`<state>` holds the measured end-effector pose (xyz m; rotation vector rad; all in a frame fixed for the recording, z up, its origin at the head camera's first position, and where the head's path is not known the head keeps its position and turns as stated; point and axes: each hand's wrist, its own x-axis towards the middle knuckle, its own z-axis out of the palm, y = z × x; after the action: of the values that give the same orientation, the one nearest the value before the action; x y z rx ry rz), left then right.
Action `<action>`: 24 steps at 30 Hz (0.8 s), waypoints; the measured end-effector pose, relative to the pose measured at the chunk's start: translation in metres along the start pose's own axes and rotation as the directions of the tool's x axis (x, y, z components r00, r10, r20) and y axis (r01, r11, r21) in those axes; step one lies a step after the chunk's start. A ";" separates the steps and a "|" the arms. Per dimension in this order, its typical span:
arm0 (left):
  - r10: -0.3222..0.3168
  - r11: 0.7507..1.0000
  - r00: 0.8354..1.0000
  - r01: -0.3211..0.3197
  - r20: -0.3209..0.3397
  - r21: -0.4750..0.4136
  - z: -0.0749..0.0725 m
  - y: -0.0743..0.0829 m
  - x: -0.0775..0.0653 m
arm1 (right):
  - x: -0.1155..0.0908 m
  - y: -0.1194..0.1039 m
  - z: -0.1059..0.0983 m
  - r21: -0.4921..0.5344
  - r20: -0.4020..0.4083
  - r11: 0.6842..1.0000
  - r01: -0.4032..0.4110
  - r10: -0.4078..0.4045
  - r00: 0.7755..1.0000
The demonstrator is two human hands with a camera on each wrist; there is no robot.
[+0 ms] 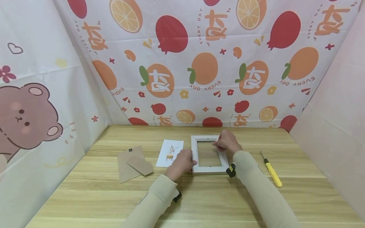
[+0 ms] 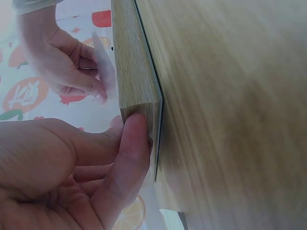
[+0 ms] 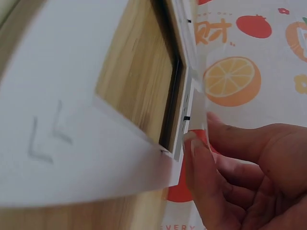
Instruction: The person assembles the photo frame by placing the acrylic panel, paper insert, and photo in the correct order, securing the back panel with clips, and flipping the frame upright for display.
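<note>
Head view: a white-faced frame (image 1: 207, 170) lies on the tabletop (image 1: 91, 198) between both hands. The left hand (image 1: 183, 161) has its fingers pinched on the frame's near-left corner; the right hand (image 1: 227, 141) pinches a clear sheet (image 2: 104, 67) near the far-right corner. The frame looks light, stiff — best held by its sides. The sheet seems thin, slippery — best taken by its edges.

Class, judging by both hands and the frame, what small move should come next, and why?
Probably lower the clear sheet flat into the frame: the right hand pinches it at a tilt, the left hand grips the frame's edge, and the print lies aside.
</note>
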<state>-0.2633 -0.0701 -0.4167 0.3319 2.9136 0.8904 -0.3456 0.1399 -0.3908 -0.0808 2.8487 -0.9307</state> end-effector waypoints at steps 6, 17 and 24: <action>0.001 1.000 1.000 -0.001 0.000 -0.004 0.001 -0.001 0.000 | 0.003 -0.002 -0.003 -0.077 0.051 0.997 -0.004 0.008 0.999; 0.008 1.000 1.000 -0.008 -0.008 0.023 -0.002 0.001 0.001 | 0.006 -0.009 -0.009 -0.139 0.122 0.990 -0.002 0.019 0.992; 0.001 1.000 1.000 -0.001 -0.001 0.013 0.000 0.000 0.002 | 0.007 -0.011 -0.010 -0.143 0.136 0.989 -0.024 0.044 0.990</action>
<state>-0.2649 -0.0697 -0.4163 0.3334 2.9214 0.8728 -0.3535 0.1361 -0.3776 -0.1074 2.7732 -0.6871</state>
